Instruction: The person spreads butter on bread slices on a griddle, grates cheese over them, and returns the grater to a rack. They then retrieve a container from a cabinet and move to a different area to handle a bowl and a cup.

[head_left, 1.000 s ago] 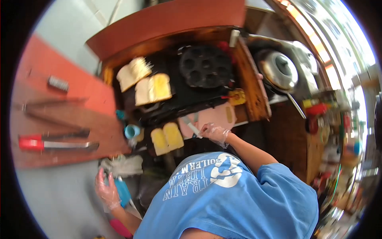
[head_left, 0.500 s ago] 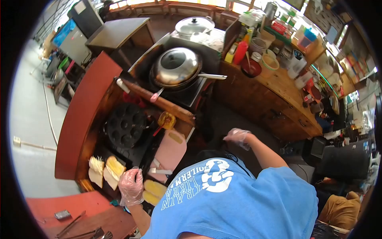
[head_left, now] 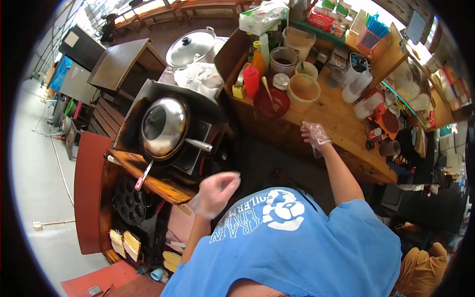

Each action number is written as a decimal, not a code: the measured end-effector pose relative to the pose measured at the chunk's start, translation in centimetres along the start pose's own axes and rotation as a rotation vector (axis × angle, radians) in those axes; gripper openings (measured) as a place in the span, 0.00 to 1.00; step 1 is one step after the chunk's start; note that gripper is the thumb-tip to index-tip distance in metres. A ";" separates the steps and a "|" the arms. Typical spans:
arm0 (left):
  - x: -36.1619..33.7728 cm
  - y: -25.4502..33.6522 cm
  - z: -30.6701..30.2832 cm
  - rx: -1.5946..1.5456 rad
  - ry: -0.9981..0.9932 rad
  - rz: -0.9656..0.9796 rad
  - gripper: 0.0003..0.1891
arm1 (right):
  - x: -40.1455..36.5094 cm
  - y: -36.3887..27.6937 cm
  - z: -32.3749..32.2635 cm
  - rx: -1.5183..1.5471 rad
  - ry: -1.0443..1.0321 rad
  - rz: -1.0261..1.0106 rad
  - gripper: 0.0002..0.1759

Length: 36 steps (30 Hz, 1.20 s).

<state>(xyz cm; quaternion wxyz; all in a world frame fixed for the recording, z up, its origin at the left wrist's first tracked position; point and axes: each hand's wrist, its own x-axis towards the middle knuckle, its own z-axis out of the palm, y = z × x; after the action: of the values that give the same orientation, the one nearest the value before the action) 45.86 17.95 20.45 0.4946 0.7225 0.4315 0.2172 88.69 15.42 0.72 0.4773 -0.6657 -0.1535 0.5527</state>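
My left hand [head_left: 215, 194], in a clear plastic glove and smeared by motion, is in front of my shirt above the pink cutting board [head_left: 181, 222]. Its fingers look loosely apart, with nothing visible in them. My right hand [head_left: 315, 136], also gloved, is by the front edge of the wooden counter [head_left: 341, 131], fingers apart and holding nothing. Nearest to it is a tub of orange-brown sauce [head_left: 303, 92]. Beside that tub sits a dark red bowl [head_left: 271, 103] with a wooden-handled utensil in it. A red squeeze bottle [head_left: 251, 82] stands just left of the bowl.
A wok with a metal lid [head_left: 165, 126] sits on the stove. Below it lie a round-welled pan [head_left: 129, 200] and topped bread slices [head_left: 132, 244]. More yellow-topped bread [head_left: 171, 260] is near my left arm. A large lidded pot [head_left: 192, 48] stands behind.
My left hand has left the bread and moved up and right. My right hand has risen towards the counter. The view has turned right, bringing the counter closer.
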 end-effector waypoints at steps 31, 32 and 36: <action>28.3 -10.7 19.9 -0.125 -0.025 -0.438 0.15 | -1.8 -3.9 -14.5 0.246 0.487 -0.110 0.14; 28.3 -10.3 20.8 -0.075 -0.064 -0.400 0.15 | -2.7 -3.4 -15.5 0.235 0.509 -0.082 0.14; 29.3 -9.4 23.8 -0.075 -0.143 -0.329 0.13 | -5.3 -1.1 -17.7 0.210 0.565 -0.067 0.13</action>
<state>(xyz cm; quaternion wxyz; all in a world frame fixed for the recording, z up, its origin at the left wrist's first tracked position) 75.31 31.28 -1.32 0.5795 0.6369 0.4992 0.0971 102.87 3.89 3.55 0.5854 -0.7345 0.0215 0.3425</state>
